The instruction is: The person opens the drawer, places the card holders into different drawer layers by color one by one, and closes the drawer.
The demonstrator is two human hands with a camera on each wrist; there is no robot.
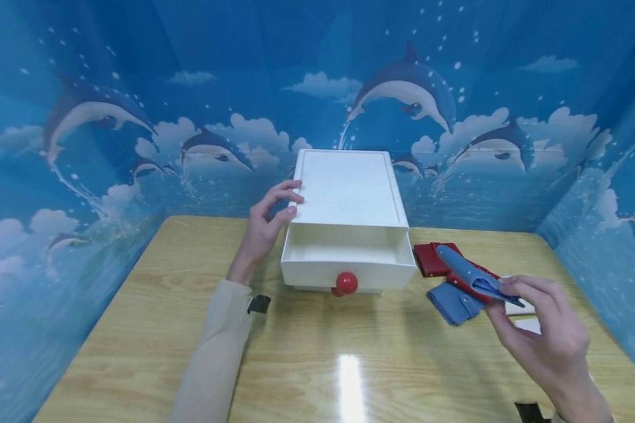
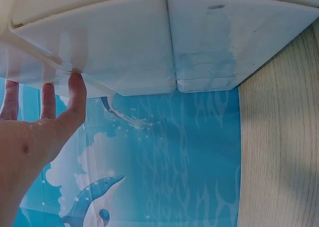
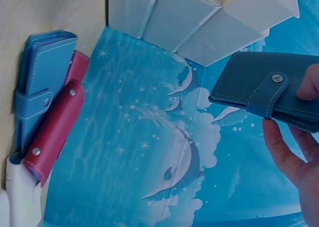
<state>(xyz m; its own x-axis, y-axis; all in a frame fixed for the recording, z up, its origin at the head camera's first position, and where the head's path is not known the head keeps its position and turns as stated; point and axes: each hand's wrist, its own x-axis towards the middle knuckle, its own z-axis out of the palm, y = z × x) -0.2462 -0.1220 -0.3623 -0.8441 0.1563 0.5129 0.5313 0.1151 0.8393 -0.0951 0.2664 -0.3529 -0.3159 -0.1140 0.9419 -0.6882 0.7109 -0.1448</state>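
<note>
A white drawer box [image 1: 349,185] stands on the table, its drawer [image 1: 317,274] pulled out, with a red round knob [image 1: 347,283] on the front. The visible part of the drawer's inside is bare. My left hand [image 1: 261,229] rests its spread fingertips against the box's left upper edge; the left wrist view shows these fingers [image 2: 77,95] touching the white side. At the right, my right hand [image 1: 550,329] pinches a blue wallet [image 3: 249,80] with a snap strap, held above the other wallets. Below it lie another blue wallet [image 1: 455,304] and red wallets [image 1: 430,261].
White wallet-like items [image 1: 529,326] lie partly hidden behind the right hand. The wooden table [image 1: 137,329] is enclosed by a blue dolphin-print curtain [image 1: 233,70] at the back and sides. Dark straps [image 1: 259,304] are at both wrists.
</note>
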